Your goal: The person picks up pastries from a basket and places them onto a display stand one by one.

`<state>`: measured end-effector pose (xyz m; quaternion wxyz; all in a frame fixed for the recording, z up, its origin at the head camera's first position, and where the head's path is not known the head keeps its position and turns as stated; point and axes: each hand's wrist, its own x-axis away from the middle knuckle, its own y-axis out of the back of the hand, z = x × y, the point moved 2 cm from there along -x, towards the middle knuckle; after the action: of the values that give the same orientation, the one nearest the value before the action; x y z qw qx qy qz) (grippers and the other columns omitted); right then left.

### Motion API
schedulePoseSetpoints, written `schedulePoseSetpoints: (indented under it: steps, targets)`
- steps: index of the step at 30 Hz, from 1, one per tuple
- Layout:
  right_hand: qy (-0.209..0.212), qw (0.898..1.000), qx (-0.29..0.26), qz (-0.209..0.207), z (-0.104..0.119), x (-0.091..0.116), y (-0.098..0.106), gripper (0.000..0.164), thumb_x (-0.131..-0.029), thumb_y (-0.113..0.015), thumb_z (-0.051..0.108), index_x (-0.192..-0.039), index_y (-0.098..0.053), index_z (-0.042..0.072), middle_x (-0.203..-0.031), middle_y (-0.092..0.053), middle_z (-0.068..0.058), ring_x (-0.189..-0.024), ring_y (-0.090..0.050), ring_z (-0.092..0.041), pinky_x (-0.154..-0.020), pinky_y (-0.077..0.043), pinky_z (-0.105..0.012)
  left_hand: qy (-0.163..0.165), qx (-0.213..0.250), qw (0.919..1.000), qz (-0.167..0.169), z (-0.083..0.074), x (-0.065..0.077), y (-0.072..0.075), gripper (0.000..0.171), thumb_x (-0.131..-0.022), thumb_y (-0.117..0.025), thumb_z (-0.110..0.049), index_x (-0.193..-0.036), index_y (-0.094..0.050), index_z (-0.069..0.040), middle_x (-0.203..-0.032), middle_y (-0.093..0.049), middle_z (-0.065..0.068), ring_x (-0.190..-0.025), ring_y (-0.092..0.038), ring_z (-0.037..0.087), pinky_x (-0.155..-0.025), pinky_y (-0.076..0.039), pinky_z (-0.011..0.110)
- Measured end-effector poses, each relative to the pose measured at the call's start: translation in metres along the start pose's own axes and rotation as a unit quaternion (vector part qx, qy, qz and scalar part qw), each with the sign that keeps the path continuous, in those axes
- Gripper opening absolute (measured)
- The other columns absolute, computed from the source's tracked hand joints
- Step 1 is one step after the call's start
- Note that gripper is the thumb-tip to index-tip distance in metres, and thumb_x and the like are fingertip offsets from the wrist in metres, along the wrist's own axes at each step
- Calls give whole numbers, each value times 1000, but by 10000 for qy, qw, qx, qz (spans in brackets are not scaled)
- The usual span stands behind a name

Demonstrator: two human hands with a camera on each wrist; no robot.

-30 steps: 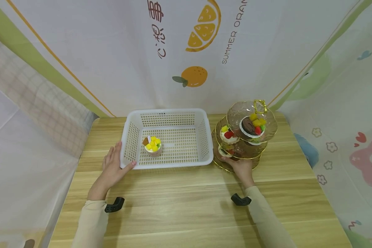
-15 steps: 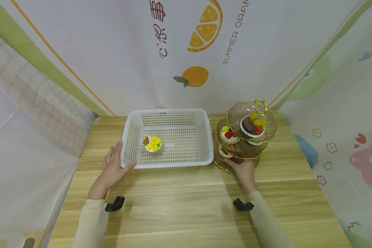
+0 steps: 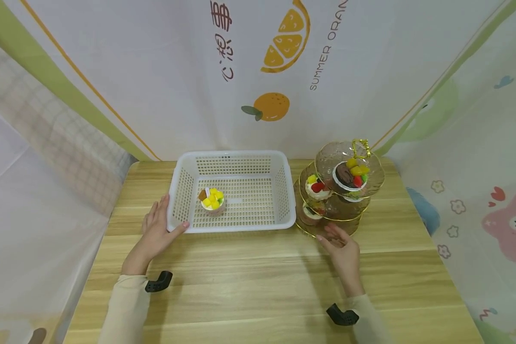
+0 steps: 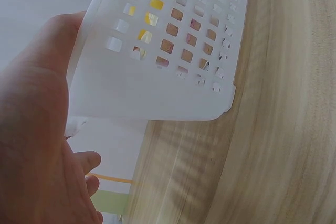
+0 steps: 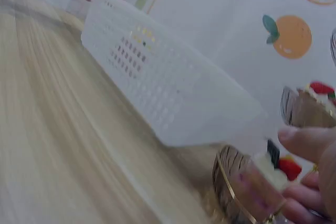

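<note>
My left hand (image 3: 156, 228) holds the near left corner of a white plastic basket (image 3: 231, 231), thumb on the front rim and fingers along the left side. Inside the basket stands a cupcake (image 3: 212, 202) topped with yellow fruit cubes. My right hand (image 3: 343, 248) is at the front edge of a clear three-tier cake stand (image 3: 341, 212) with gold rims, thumb and fingers apart and nothing between them. Just left of its fingers, a strawberry-topped cupcake (image 5: 262, 179) sits on the bottom tier. Another fruit cupcake (image 3: 317, 188) is on the middle tier, a chocolate one (image 3: 349, 177) on top.
The basket and stand are side by side at the back of a wooden table (image 3: 249, 282). A white printed curtain (image 3: 198, 114) hangs behind the table's back edge. The stand's upper tiers overhang the bottom one, and a gold ornament (image 3: 361, 148) rises from its top.
My right hand has let go of the bottom-tier cupcake and drawn back toward me and rightward. That cupcake stays on the stand. The left hand and the basket have hardly moved.
</note>
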<state>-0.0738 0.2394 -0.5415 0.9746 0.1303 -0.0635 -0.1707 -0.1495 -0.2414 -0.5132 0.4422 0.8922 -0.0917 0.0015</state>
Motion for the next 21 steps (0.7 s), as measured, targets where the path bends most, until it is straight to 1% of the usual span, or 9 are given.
schedulePoseSetpoints:
  steps: [3,5,9,12,16,19,21]
  targets:
    - [454,9983,-209,291,12,3,-8,47,-82,-80,13,-126,-66,2,-119,-70,-23,-96,-69,-12,-80,-53,-12,1,-24,10000,13,-1,0,1,105,-93,-59,-54,-159,10,-12,-166,1,23,-151,6,49,-115,4,71]
    - [809,9947,-279,577,23,3,-14,43,-83,-79,12,-123,-68,3,-116,-71,-23,-92,-70,-9,-80,-55,-14,12,-37,10000,24,-1,0,1,105,-93,-59,-54,-159,10,-11,-166,1,24,-151,6,49,-115,4,71]
    - [1406,9820,-448,1179,52,-2,-30,43,-82,-79,11,-123,-68,4,-115,-72,-21,-95,-71,-16,-81,-57,-19,30,-47,10000,17,0,0,2,105,-93,-59,-54,-159,9,-10,-166,1,24,-152,7,48,-115,4,71]
    - [1701,9708,-536,1608,78,-9,-46,46,-82,-80,11,-126,-67,6,-118,-72,-19,-104,-70,-21,-90,-57,-27,43,-69,10000,8,0,1,2,105,-93,-59,-54,-159,9,-10,-166,1,24,-151,7,49,-116,4,70]
    - [2269,9525,-153,2024,112,-25,-75,54,-82,-81,15,-133,-63,14,-125,-71,-10,-113,-65,-21,-100,-52,-36,60,-77,10000,-11,0,1,2,105,-93,-59,-54,-159,10,-10,-166,1,23,-151,6,50,-116,4,70]
    - [2667,9366,246,2260,133,-42,-102,61,-82,-81,20,-138,-59,17,-131,-68,-6,-117,-62,-21,-100,-51,-41,57,-86,9999,-10,0,1,1,105,-93,-59,-54,-159,10,-10,-167,2,22,-151,5,50,-116,4,70]
    - [2802,9265,490,2463,142,-53,-121,65,-82,-81,23,-142,-56,18,-134,-66,-5,-120,-60,-22,-102,-50,-44,60,-87,9999,1,0,1,1,105,-93,-59,-54,-159,10,-10,-167,2,21,-151,5,50,-116,4,70]
